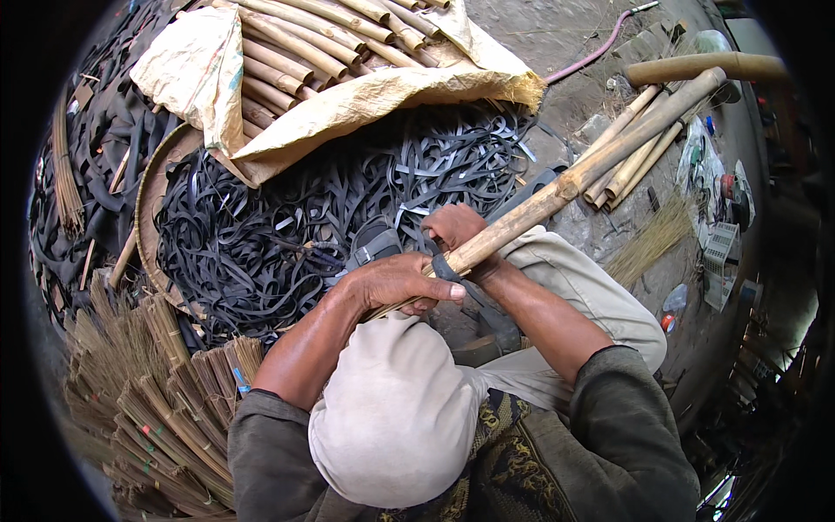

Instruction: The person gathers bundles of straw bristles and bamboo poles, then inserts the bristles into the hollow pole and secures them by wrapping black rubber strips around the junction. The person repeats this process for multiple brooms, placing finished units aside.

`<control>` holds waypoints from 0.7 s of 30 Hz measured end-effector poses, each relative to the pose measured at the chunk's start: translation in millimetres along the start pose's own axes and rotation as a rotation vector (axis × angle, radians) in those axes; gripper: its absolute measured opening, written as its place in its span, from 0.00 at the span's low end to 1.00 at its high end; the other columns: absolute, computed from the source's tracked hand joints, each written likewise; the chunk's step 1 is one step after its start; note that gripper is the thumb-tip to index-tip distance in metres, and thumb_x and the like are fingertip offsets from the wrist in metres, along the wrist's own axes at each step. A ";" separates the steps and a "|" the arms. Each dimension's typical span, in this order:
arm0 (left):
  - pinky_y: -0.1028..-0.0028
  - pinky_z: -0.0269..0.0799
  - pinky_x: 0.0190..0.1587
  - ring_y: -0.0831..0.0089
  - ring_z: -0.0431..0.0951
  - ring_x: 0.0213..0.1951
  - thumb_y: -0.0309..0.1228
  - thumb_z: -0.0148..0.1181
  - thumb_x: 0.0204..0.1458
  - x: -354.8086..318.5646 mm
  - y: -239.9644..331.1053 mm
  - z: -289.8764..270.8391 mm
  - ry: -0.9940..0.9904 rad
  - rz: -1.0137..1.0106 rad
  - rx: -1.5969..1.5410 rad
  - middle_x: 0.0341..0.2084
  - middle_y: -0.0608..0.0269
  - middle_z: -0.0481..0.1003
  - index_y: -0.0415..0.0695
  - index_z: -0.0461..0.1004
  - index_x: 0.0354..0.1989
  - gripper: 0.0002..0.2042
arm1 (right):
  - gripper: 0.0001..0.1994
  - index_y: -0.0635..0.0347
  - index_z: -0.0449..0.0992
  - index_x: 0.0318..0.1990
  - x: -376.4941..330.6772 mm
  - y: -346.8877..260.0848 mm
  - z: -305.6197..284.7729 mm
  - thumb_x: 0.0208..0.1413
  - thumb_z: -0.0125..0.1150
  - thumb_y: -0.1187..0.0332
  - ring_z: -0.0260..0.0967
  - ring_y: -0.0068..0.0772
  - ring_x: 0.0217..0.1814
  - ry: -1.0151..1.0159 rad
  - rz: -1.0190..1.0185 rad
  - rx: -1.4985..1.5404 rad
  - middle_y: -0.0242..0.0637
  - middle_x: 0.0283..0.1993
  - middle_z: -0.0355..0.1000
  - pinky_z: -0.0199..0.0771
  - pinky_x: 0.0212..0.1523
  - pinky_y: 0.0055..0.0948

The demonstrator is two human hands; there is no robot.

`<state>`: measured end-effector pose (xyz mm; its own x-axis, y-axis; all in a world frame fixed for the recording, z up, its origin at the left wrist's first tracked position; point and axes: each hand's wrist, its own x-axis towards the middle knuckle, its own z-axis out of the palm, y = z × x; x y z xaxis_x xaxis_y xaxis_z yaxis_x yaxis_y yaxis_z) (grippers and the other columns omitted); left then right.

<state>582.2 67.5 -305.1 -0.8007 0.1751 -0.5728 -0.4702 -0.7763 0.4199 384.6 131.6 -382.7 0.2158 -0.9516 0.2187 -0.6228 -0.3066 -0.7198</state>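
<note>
A long bamboo pole (570, 180) slants from my lap up to the far right. My left hand (396, 280) is closed round its near end, where thin sticks show under the fingers and the thumb lies along the pole. A black rubber strip (444, 266) wraps the pole just beyond that thumb, and a dark length hangs toward my legs. My right hand (454, 226) is a fist on the far side of the pole, with its wrist passing beneath. It appears closed on the rubber strip; its fingertips are hidden.
A heap of black rubber strips (261, 235) lies ahead on a round tray (150, 204). Beyond it, a pale sack (365, 96) holds bamboo lengths (304, 39). Stick bundles (165, 400) are piled at left. More bamboo poles (631, 157) and a white perforated box (720, 248) lie right.
</note>
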 end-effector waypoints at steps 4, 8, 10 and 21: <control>0.71 0.64 0.25 0.79 0.71 0.23 0.46 0.74 0.52 12.9 -8.6 -14.0 0.398 0.287 0.416 0.19 0.68 0.73 0.43 0.79 0.32 0.18 | 0.12 0.60 0.77 0.49 5.4 -24.2 -25.3 0.60 0.60 0.67 0.76 0.55 0.52 -0.314 0.324 -0.104 0.50 0.46 0.77 0.74 0.52 0.47; 0.60 0.73 0.36 0.59 0.80 0.31 0.46 0.73 0.51 32.9 -26.1 -27.5 0.802 0.241 0.734 0.27 0.51 0.80 0.38 0.78 0.35 0.21 | 0.17 0.62 0.83 0.42 27.2 -39.9 -53.8 0.67 0.53 0.58 0.80 0.57 0.47 -0.666 0.702 -0.220 0.52 0.42 0.81 0.77 0.50 0.51; 0.55 0.75 0.43 0.48 0.82 0.38 0.46 0.71 0.51 40.0 -34.5 -31.7 0.845 0.143 0.821 0.33 0.44 0.81 0.37 0.78 0.39 0.22 | 0.20 0.63 0.84 0.37 47.2 -42.6 -40.5 0.66 0.55 0.53 0.82 0.51 0.38 -0.392 0.725 -0.105 0.47 0.31 0.82 0.79 0.45 0.50; 0.51 0.79 0.46 0.45 0.83 0.41 0.40 0.63 0.54 59.7 -67.0 -41.3 0.903 0.228 0.906 0.35 0.44 0.82 0.43 0.79 0.43 0.15 | 0.20 0.61 0.74 0.37 59.8 -16.1 7.8 0.70 0.55 0.51 0.64 0.21 0.12 -0.556 1.082 0.704 0.37 0.26 0.79 0.59 0.12 0.21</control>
<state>581.2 105.0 -396.5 -0.5304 -0.6488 -0.5457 -0.7235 0.0109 0.6903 413.4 79.7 -363.2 0.2467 -0.5244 -0.8149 -0.2031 0.7943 -0.5726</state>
